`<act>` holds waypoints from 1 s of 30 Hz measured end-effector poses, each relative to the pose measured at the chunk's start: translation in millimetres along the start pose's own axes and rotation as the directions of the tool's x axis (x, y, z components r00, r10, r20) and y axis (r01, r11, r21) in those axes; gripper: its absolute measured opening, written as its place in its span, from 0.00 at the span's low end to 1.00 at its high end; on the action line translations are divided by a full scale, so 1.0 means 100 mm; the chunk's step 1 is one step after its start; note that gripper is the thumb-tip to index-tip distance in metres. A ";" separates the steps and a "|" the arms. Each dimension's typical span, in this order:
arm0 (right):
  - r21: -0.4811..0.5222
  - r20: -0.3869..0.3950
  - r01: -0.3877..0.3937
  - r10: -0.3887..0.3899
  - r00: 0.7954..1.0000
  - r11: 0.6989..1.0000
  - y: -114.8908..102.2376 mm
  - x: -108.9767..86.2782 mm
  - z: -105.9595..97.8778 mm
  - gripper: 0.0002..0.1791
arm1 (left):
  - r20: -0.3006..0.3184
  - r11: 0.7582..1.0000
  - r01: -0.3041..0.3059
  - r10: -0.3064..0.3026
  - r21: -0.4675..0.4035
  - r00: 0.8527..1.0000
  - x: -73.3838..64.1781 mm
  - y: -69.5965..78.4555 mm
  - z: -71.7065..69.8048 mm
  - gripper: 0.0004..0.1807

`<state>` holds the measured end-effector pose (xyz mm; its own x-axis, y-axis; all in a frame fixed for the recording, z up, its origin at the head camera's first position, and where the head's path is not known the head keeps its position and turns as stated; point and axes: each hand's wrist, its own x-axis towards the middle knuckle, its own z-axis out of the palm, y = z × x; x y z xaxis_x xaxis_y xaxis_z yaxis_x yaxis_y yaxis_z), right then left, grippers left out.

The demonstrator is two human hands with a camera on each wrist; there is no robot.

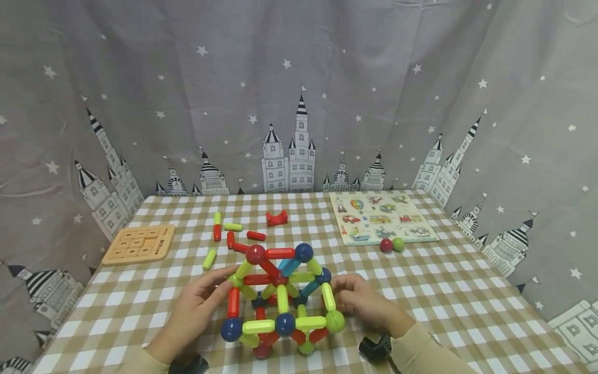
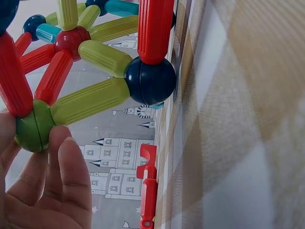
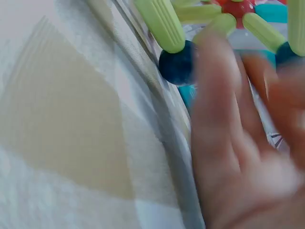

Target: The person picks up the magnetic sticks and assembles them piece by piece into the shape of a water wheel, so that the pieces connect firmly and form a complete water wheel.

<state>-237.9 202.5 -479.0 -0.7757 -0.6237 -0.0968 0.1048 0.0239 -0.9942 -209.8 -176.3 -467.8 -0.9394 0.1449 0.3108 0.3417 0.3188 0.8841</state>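
Note:
A framework (image 1: pixel 282 300) of magnetic sticks and balls, in red, yellow-green and blue, stands on the checkered cloth before me. At its left side my left hand (image 1: pixel 191 311) holds a green ball (image 2: pixel 35 126) between thumb and fingers. Sticks in red and yellow-green run out from that ball, one reaching a dark blue ball (image 2: pixel 150 81). My right hand (image 1: pixel 366 304) is beside the right side, its fingertips partly hidden behind a yellow-green stick (image 1: pixel 328 297). In the right wrist view this hand is blurred, fingers fairly straight, overlapping the framework, with nothing seen gripped.
Loose red and yellow-green sticks (image 1: pixel 256 236) lie behind the framework, near a red curved piece (image 1: pixel 276 218). A wooden number puzzle (image 1: pixel 161 249) sits at left. At back right lies a picture puzzle board (image 1: pixel 348 236), with a red ball (image 1: pixel 386 245) and a green ball (image 1: pixel 398 244) before it.

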 end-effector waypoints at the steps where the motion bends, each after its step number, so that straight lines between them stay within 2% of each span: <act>1: 0.014 -0.059 0.008 -0.007 0.998 1.000 -0.01 0.01 0.00 0.15 | -0.002 1.000 -0.004 0.004 0.001 1.000 0.01 -0.01 0.01 0.17; 3: 0.073 -0.145 0.030 -0.019 0.989 0.997 -0.04 0.00 0.02 0.16 | -0.003 1.000 -0.020 0.020 0.003 1.000 0.01 -0.01 0.02 0.16; 4: 0.103 -0.163 0.049 -0.032 0.986 0.994 -0.06 -0.01 0.03 0.19 | 0.001 1.000 -0.027 0.027 0.001 1.000 0.02 -0.01 0.03 0.16; 7: 0.129 -0.168 0.100 -0.077 0.983 0.987 -0.13 -0.08 0.05 0.28 | 0.026 0.999 -0.043 0.043 -0.022 0.999 0.06 -0.01 0.07 0.17; 9: 0.122 -0.157 0.110 -0.091 0.983 0.986 -0.19 -0.10 0.09 0.28 | 0.033 0.999 -0.035 0.037 -0.035 0.999 0.07 -0.01 0.08 0.17; 11: 0.113 -0.159 0.102 -0.083 0.984 0.988 -0.26 -0.08 0.16 0.26 | 0.011 1.000 0.006 -0.005 -0.026 1.000 0.08 0.00 0.05 0.17; 14: 0.114 -0.205 0.060 -0.035 0.978 0.992 -0.36 0.00 0.29 0.22 | -0.060 0.992 0.120 -0.117 0.032 0.991 0.10 0.00 -0.04 0.19; 16: 0.123 -0.238 0.032 -0.002 0.971 0.992 -0.41 0.06 0.37 0.20 | -0.104 0.972 0.217 -0.208 0.086 0.973 0.15 -0.01 -0.16 0.19; 18: 0.129 -0.272 0.020 0.016 0.962 0.991 -0.40 0.08 0.39 0.18 | -0.123 0.948 0.278 -0.261 0.155 0.958 0.23 -0.06 -0.25 0.19; 20: 0.141 -0.279 0.036 0.005 0.960 0.989 -0.34 0.08 0.38 0.16 | -0.115 0.927 0.294 -0.274 0.234 0.955 0.32 -0.11 -0.34 0.19; 25: 0.183 -0.179 0.161 -0.128 0.975 0.970 -0.16 0.09 0.25 0.16 | -0.046 0.852 0.272 -0.282 0.446 0.958 0.60 -0.18 -0.44 0.26; 28: 0.201 -0.132 0.195 -0.171 0.976 0.960 -0.12 0.09 0.22 0.17 | -0.029 0.800 0.292 -0.326 0.524 0.945 0.73 -0.24 -0.46 0.27; 30: 0.208 -0.113 0.196 -0.175 0.978 0.958 -0.11 0.10 0.22 0.17 | -0.036 0.772 0.318 -0.358 0.550 0.933 0.76 -0.29 -0.48 0.25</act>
<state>-233.3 178.8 -467.7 -0.8474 -0.5258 0.0741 0.0782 -0.2616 -0.9620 -292.2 -219.6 -453.0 -0.9998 -0.0127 -0.0143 -0.0187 0.8076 0.5894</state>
